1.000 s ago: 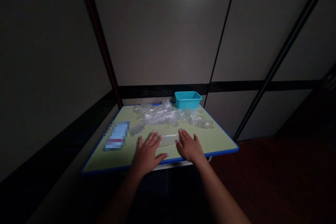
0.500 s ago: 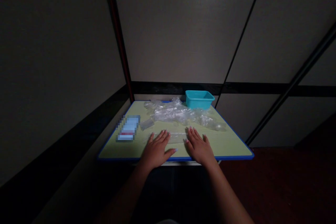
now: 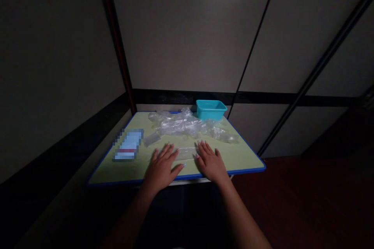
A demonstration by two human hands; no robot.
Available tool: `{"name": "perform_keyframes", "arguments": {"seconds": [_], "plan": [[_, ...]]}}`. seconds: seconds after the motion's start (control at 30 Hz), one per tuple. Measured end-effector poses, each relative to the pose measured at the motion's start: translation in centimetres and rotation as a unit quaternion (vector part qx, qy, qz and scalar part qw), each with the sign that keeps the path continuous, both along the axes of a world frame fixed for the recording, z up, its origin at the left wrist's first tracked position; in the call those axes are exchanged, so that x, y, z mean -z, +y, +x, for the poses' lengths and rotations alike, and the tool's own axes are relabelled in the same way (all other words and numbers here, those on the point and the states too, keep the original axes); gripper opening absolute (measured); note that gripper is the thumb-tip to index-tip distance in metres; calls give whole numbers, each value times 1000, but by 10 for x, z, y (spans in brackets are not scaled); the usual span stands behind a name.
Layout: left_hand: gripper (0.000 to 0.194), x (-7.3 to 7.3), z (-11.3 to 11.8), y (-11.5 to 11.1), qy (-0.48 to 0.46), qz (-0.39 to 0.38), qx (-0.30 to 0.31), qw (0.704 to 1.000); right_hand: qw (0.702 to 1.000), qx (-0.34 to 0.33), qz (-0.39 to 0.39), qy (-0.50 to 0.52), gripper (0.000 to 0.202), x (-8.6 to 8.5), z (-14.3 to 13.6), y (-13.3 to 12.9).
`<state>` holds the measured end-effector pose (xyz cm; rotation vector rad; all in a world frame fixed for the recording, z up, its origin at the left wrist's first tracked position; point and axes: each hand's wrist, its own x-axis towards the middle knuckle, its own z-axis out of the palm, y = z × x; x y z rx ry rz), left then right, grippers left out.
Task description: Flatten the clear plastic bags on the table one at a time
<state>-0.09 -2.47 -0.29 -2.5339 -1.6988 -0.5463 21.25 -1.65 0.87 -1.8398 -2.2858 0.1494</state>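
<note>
Clear plastic strip [image 3: 187,153] lies flat between two spread hands

The left hand [image 3: 160,168] and the right hand [image 3: 212,163] are both palm down over the near part of the yellow-green surface [image 3: 236,159], fingers splayed and unclenched, gripping nothing. The strip runs crosswise in the gap between them, its left end at the left hand's fingers and its right end at the right hand's fingers. Whether the palms press on the film or just on the surface beside it, I cannot tell.

Beyond the fingertips, a crumpled heap of clear plastic [image 3: 181,125] spreads across the far half. A teal bin [image 3: 210,114] stands behind its right part, near the far edge. A small greyish packet [image 3: 152,139] lies ahead of the left hand; further left is a pixelated flat rectangle [image 3: 128,146].
</note>
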Motion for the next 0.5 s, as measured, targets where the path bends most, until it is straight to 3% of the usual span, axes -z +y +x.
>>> {"name": "perform_keyframes", "arguments": {"seconds": [0.2, 0.5], "plan": [[52, 0, 0, 0, -11, -32, 15, 999, 999, -40, -14, -12, 55, -4, 0, -1], [55, 0, 1, -1, -2, -43, 5, 999, 999, -44, -30, -6, 57, 0, 1, 3]]}}
